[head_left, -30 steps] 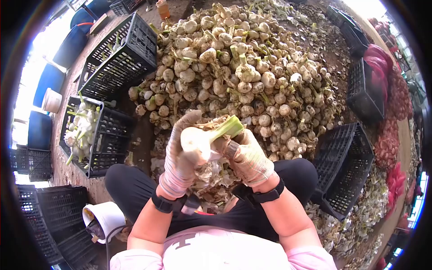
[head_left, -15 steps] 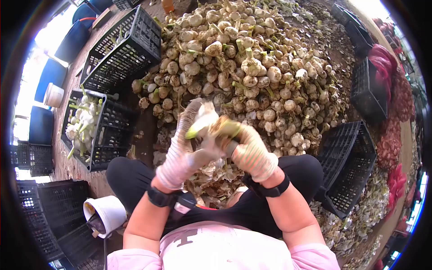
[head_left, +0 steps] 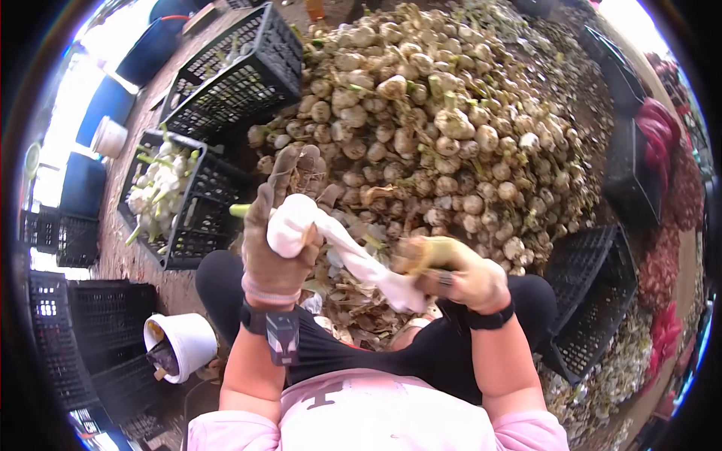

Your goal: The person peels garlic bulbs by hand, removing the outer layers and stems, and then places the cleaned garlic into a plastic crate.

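A clean white garlic bulb [head_left: 292,225] rests in the palm of my left hand [head_left: 282,244], which wears a dirty glove; its fingers are partly curled, with the upper ones pointing up. From the bulb a pale strip of peeled skin or glove-like sheath [head_left: 353,259] stretches down to my right hand [head_left: 455,272], whose gloved fingers are pinched on its far end. A short green stem shows left of my left hand. Behind both hands lies a big heap of soil-stained garlic bulbs [head_left: 451,143].
At left, black crates stand, one holding cleaned garlic [head_left: 162,180]. A white bucket [head_left: 192,346] is beside my left knee. An empty-looking black crate [head_left: 590,301] tilts at my right knee. Loose skins [head_left: 361,316] lie between my legs. Blue barrels and pink netting [head_left: 658,131] are farther out.
My hands have moved apart, my left hand opening its palm under the bulb and my right hand shifting right and down. The pale strip now stretches between them. The view has shifted slightly.
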Tool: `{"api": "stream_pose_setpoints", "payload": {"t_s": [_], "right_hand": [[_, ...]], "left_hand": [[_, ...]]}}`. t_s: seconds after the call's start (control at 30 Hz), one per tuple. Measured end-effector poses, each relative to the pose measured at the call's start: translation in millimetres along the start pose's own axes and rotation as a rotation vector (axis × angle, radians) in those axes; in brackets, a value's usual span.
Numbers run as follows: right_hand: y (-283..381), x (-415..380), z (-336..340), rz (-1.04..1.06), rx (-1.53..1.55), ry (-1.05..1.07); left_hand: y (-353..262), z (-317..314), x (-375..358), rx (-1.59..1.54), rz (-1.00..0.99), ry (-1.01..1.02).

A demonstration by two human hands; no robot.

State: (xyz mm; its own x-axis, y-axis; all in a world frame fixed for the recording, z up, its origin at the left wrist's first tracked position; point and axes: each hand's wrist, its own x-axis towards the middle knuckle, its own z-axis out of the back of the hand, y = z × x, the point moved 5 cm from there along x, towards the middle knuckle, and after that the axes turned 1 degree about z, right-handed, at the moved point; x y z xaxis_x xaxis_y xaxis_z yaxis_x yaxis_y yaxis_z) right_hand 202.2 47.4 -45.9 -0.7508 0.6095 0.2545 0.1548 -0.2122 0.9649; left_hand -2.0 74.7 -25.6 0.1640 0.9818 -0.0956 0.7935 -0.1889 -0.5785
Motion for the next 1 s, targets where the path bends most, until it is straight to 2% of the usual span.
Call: {"api": "stream_pose_setpoints", "payload": {"t_s": [0.07,0.1,0.13,0.2,0.23,0.27,0.3,0.33,0.4,0.43,0.47,0.53,0.57,0.63,0.67,0.7,0.73,0.8,0.83,0.87,0.93,0.97,1.0], "right_hand": [[-5.4,-21.8,-5.5,0.126,0.816,-0.528],[-29.4,-30.7,0.7,-0.214,1.255,-0.766],[-23.2,-32.8,9.9,0.078,1.125,-0.856],[-5.7,-21.3,20.8,-0.107,0.667,-0.883],[-24.4,-13.4,25.2,-0.052,0.296,-0.42],[-9.7,8.9,6.3,-0.527,-0.039,-0.417],[-16.7,16.6,-2.7,-0.363,-0.314,-0.381],[-23.2,20.0,-13.5,-0.197,-0.585,-0.34],[0.2,37.1,-17.9,-0.138,-0.423,-0.434],[-4.6,37.8,-16.1,-0.1,-0.534,-0.474],[-9.7,39.4,-15.1,-0.163,-0.509,-0.454],[-14.8,40.5,-14.9,-0.143,-0.737,-0.408],[-13.6,38.2,-15.9,-0.148,-0.734,-0.411],[-21.4,32.4,-18.0,-0.256,0.127,-0.492],[-19.1,30.8,-16.7,-0.222,0.274,-0.449],[-21.1,29.5,-19.9,-0.212,0.437,-0.489],[-23.8,28.6,-22.5,-0.2,0.598,-0.526],[-28.2,29.2,-23.7,-0.192,0.632,-0.492],[-29.1,28.5,-24.8,-0.182,0.665,-0.466],[-25.5,28.2,-26.1,-0.187,0.667,-0.472],[-16.2,32.0,-28.5,-0.286,0.437,-0.437],[-6.4,33.9,-26.9,-0.092,0.259,-0.385],[3.7,34.3,-27.0,0.101,0.08,-0.325]], "left_hand": [[3.5,14.0,9.6,-0.414,0.333,0.226],[2.8,19.5,7.1,-0.244,0.056,-0.114],[4.1,38.6,10.3,-0.442,0.103,-0.207],[1.7,47.1,11.2,-0.431,0.095,-0.149],[3.7,44.5,11.2,-0.433,0.095,-0.147],[6.6,34.3,9.4,-0.379,0.095,-0.251],[9.9,31.4,6.7,-0.322,0.099,-0.357],[13.9,28.5,6.1,-0.267,0.135,-0.291],[27.1,19.2,4.0,-0.242,0.23,-0.23],[34.9,19.1,3.1,-0.201,0.263,-0.167],[42.2,13.6,-0.9,-0.16,0.335,-0.089],[56.7,15.3,-1.0,-0.049,0.295,-0.234],[59.9,18.2,-0.1,-0.072,0.285,-0.255],[60.7,17.3,-0.3,-0.068,0.267,-0.227],[59.2,16.1,-0.8,-0.065,0.24,-0.198],[57.3,11.9,0.7,-0.057,0.15,-0.047],[57.3,11.1,2.5,-0.058,0.143,-0.048],[52.5,3.3,6.2,0.09,0.062,-0.131],[44.3,-7.6,1.6,0.279,-0.099,-0.228],[46.2,-5.1,1.7,0.278,-0.092,-0.229],[43.1,7.2,7.2,0.374,-0.166,-0.204],[39.7,30.0,13.2,0.285,-0.155,-0.17],[44.6,79.8,25.0,-0.006,0.01,-0.368]]}}
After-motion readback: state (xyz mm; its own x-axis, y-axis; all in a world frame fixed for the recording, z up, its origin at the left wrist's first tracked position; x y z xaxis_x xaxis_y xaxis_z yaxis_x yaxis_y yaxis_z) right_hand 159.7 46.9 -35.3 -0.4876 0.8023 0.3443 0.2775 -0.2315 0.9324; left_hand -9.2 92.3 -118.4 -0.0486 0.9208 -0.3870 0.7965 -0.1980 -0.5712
